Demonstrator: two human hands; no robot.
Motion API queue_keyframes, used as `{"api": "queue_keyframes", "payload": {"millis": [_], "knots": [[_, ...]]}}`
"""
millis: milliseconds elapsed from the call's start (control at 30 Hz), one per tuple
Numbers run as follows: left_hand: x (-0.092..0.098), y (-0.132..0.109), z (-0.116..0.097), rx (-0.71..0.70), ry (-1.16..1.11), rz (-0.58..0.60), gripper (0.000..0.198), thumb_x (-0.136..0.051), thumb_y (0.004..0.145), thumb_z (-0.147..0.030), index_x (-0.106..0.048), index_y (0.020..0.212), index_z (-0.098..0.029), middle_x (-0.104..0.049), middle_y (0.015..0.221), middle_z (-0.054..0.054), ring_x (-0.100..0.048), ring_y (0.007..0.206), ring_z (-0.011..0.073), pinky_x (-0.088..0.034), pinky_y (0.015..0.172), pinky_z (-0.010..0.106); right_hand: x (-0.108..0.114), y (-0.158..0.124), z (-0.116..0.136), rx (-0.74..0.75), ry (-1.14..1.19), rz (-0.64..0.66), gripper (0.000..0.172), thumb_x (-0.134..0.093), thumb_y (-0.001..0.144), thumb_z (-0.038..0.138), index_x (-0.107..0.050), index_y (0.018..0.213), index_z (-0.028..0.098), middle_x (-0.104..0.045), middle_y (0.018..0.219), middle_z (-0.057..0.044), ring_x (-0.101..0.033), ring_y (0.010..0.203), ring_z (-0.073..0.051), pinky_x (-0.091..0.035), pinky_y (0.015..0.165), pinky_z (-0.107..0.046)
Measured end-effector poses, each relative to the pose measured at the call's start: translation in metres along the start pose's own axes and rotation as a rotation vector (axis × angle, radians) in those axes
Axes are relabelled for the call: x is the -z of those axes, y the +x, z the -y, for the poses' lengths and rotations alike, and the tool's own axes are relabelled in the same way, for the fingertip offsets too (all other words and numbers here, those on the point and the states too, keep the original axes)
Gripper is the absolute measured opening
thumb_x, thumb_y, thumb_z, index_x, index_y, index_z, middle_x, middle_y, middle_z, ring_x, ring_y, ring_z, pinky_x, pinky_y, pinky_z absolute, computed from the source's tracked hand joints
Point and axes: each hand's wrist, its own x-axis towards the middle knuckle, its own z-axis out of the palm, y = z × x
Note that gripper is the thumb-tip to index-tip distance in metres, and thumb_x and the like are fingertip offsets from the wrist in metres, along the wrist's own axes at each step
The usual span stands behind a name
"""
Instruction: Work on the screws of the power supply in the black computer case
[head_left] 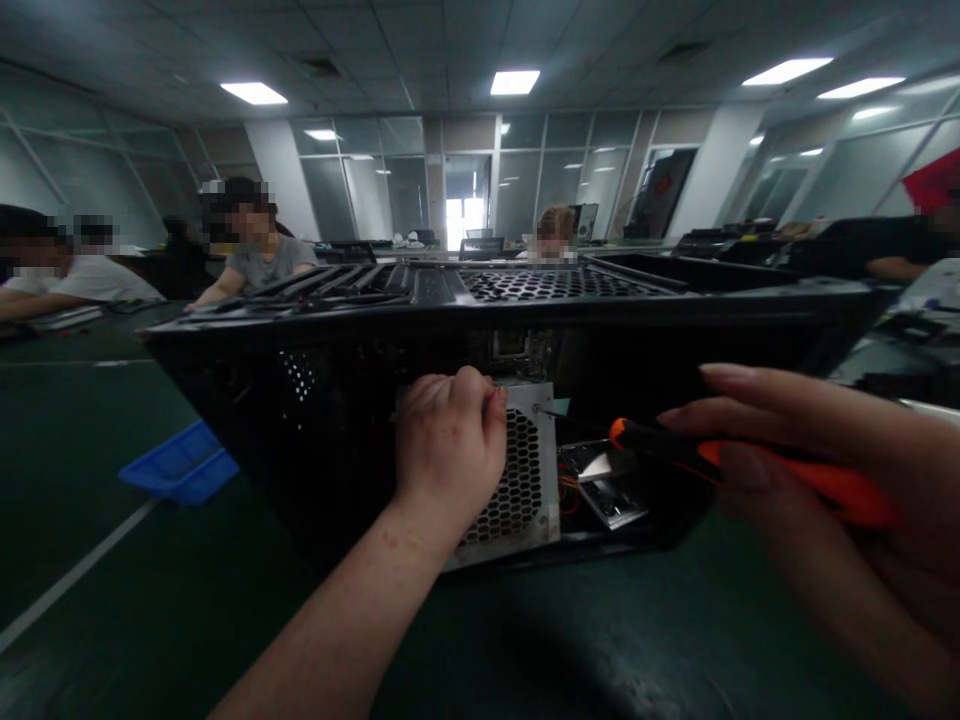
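Note:
A black computer case (420,315) lies on the green surface, its open side facing me. Inside its opening is a silver power supply (525,480) with a honeycomb grille. My left hand (450,440) is closed over the top edge of the power supply, fingertips hidden behind it. My right hand (810,490) grips a screwdriver (667,440) with an orange and black handle. The shaft points left, and its tip meets the upper right corner of the power supply, at a screw. Orange and red wires (568,495) show just right of the power supply.
Shiny metal boxes, perhaps drives (611,500), lie inside the case at the right. A blue plastic tray (180,465) is on the green surface to the left. Co-workers sit beyond, one in a grey shirt (266,265) behind the case's left end.

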Motion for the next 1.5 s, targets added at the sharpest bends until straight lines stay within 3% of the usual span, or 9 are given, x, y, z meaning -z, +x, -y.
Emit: {"api": "queue_keyframes", "payload": {"millis": [300, 833, 933, 1133, 1400, 1500], "knots": [[-0.001, -0.001, 0.000, -0.002, 0.004, -0.014, 0.012, -0.046, 0.085, -0.023, -0.049, 0.073, -0.020, -0.064, 0.069, 0.003, -0.059, 0.069, 0.0201, -0.045, 0.074, 0.036, -0.010, 0.009, 0.001, -0.031, 0.011, -0.100, 0.033, -0.047, 0.087, 0.054, -0.057, 0.092, 0.023, -0.053, 0.078, -0.005, -0.056, 0.075, -0.020, -0.049, 0.056, -0.024], [-0.001, -0.001, 0.000, -0.008, -0.011, -0.021, 0.013, -0.045, 0.085, -0.024, -0.048, 0.074, -0.020, -0.065, 0.072, 0.003, -0.060, 0.069, 0.0206, -0.045, 0.073, 0.036, -0.006, 0.012, 0.003, -0.023, -0.007, -0.120, 0.025, -0.048, 0.088, 0.045, -0.056, 0.092, 0.022, -0.052, 0.080, -0.004, -0.056, 0.074, -0.018, -0.049, 0.057, -0.024], [0.000, -0.001, 0.000, -0.003, -0.006, -0.013, 0.013, -0.045, 0.085, -0.024, -0.049, 0.074, -0.020, -0.065, 0.071, 0.004, -0.060, 0.070, 0.0209, -0.045, 0.073, 0.036, -0.002, 0.017, 0.007, 0.046, -0.040, -0.087, 0.021, -0.049, 0.088, 0.041, -0.055, 0.096, 0.022, -0.053, 0.083, -0.003, -0.055, 0.073, -0.016, -0.049, 0.058, -0.024], [-0.002, -0.001, 0.001, -0.005, -0.004, -0.025, 0.015, -0.044, 0.086, -0.025, -0.049, 0.073, -0.019, -0.064, 0.068, 0.004, -0.059, 0.068, 0.0215, -0.044, 0.072, 0.036, 0.004, 0.025, 0.007, 0.397, 0.085, 0.103, 0.019, -0.054, 0.086, 0.022, -0.049, 0.104, 0.021, -0.052, 0.096, 0.000, -0.054, 0.081, -0.010, -0.047, 0.066, -0.019], [-0.005, -0.001, 0.002, -0.017, -0.004, -0.040, 0.015, -0.044, 0.086, -0.025, -0.050, 0.073, -0.019, -0.065, 0.069, 0.004, -0.059, 0.068, 0.0212, -0.044, 0.071, 0.036, 0.003, 0.015, 0.005, 0.147, 0.119, -0.024, 0.030, -0.060, 0.082, 0.041, -0.051, 0.104, 0.023, -0.053, 0.087, -0.005, -0.056, 0.077, -0.019, -0.052, 0.057, -0.027], [-0.004, -0.002, 0.002, -0.023, 0.002, -0.038, 0.014, -0.044, 0.085, -0.025, -0.049, 0.073, -0.019, -0.065, 0.070, 0.004, -0.059, 0.068, 0.0211, -0.044, 0.072, 0.036, 0.004, 0.014, 0.005, 0.108, 0.109, 0.004, 0.037, -0.060, 0.080, 0.045, -0.053, 0.109, 0.023, -0.054, 0.088, -0.005, -0.057, 0.077, -0.019, -0.053, 0.057, -0.027]]}}
